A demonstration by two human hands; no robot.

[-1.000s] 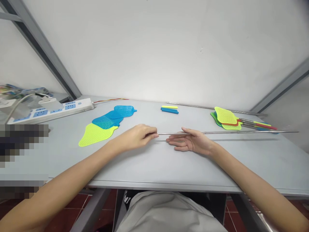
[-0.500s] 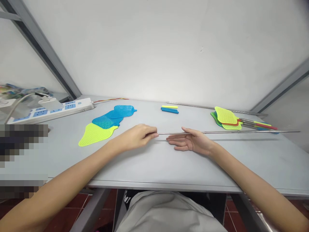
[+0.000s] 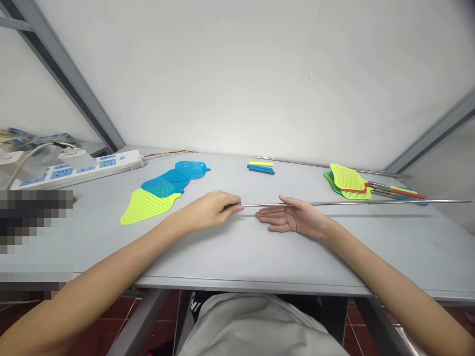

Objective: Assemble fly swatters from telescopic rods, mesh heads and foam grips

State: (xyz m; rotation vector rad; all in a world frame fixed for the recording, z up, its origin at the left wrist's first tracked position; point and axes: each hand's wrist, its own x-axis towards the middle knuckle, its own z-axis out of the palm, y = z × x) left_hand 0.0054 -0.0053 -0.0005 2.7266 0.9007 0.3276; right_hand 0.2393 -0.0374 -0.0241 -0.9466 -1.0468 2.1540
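A: Condition of the hands, nearest first?
B: Left hand [image 3: 217,210] closed, fingertips pinching the left end of a thin metal rod [image 3: 349,202]. Right hand [image 3: 293,218] open, fingers extended; the rod crosses at its thumb. Firmness of contact there: cannot tell.
A: Rod position?
B: Roughly level, raised above the grey worktop [image 3: 241,257], shadow beneath, running out to the right.
A: Beyond it?
B: Left: one yellow-green mesh paddle [image 3: 148,207], meeting two overlapping blue mesh paddles [image 3: 161,185]. Right: mesh-headed swatters [image 3: 347,177], stacked, just behind the rod.
A: Farther back?
B: Yellow and blue tubes [image 3: 261,170], side by side, centre. Power strip [image 3: 99,168], left. Second metal rod [image 3: 297,162], lying near the white wall [image 3: 237,74].
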